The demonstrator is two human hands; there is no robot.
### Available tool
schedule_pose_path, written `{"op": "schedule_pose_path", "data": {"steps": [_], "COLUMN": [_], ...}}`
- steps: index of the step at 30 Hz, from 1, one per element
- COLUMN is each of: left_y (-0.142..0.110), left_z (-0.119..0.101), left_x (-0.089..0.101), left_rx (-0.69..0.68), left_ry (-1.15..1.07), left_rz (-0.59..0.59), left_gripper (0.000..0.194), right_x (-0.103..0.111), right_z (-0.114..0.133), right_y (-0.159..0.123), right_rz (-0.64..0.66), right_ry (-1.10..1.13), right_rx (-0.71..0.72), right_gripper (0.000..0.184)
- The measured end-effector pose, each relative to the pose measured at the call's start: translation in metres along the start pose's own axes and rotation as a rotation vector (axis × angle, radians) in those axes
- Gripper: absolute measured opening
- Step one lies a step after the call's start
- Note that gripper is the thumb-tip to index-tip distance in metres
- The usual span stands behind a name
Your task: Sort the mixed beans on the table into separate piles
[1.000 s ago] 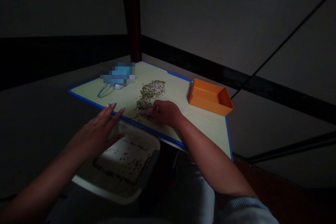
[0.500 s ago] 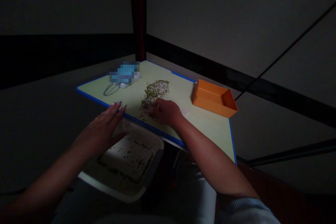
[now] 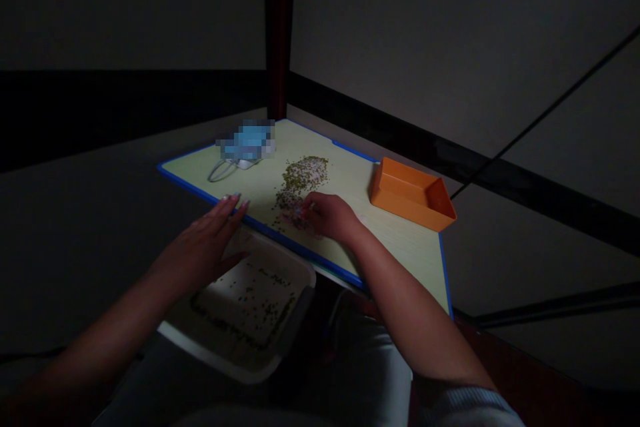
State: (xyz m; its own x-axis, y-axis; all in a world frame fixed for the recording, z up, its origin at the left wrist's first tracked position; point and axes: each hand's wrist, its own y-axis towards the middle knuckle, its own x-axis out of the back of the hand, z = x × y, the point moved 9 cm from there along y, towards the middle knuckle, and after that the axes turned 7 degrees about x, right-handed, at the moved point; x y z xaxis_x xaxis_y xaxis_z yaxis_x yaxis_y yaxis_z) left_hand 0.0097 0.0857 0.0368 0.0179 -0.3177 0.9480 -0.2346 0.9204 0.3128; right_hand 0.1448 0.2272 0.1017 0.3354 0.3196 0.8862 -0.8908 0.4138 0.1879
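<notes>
On the pale yellow board with a blue rim lies a heap of small green and whitish grains. A darker, looser patch of grains spreads in front of it. My right hand is at this patch, its fingers pinched together; what they hold, if anything, is too small to make out. My left hand rests with fingers stretched at the board's near edge, holding nothing. Below it is a white tub with dark grains scattered over its bottom and along its sides.
An orange open box stands at the board's right side. At the back left lies a blurred-out blue item with a thin looped cord. Dark walls rise behind the board, meeting at a reddish post.
The whole view has shifted, so the board and box appear farther right. My right hand stays at the near grains with small finger movements. My left hand keeps its place at the edge.
</notes>
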Motion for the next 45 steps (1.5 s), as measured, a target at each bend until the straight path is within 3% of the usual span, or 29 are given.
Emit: {"op": "schedule_pose_path", "data": {"steps": [13, 28, 45], "left_y": [-0.0011, -0.0012, -0.0007], "left_z": [0.0024, 0.0026, 0.0027], "left_x": [0.0000, -0.0018, -0.0026], "left_rx": [0.006, 0.001, 0.009], "left_ry": [0.000, -0.014, -0.003], "left_rz": [0.006, 0.023, 0.025], "left_gripper": [0.081, 0.081, 0.080], "right_x": [-0.0014, -0.0030, -0.0076], "right_z": [0.0006, -0.0034, 0.0021], "right_y": [-0.0004, 0.0000, 0.0076], "right_rz": [0.021, 0.063, 0.033], "right_ry": [-0.062, -0.326, -0.384], "right_rx": [-0.028, -0.129, -0.141], "right_gripper": [0.020, 0.028, 0.032]}}
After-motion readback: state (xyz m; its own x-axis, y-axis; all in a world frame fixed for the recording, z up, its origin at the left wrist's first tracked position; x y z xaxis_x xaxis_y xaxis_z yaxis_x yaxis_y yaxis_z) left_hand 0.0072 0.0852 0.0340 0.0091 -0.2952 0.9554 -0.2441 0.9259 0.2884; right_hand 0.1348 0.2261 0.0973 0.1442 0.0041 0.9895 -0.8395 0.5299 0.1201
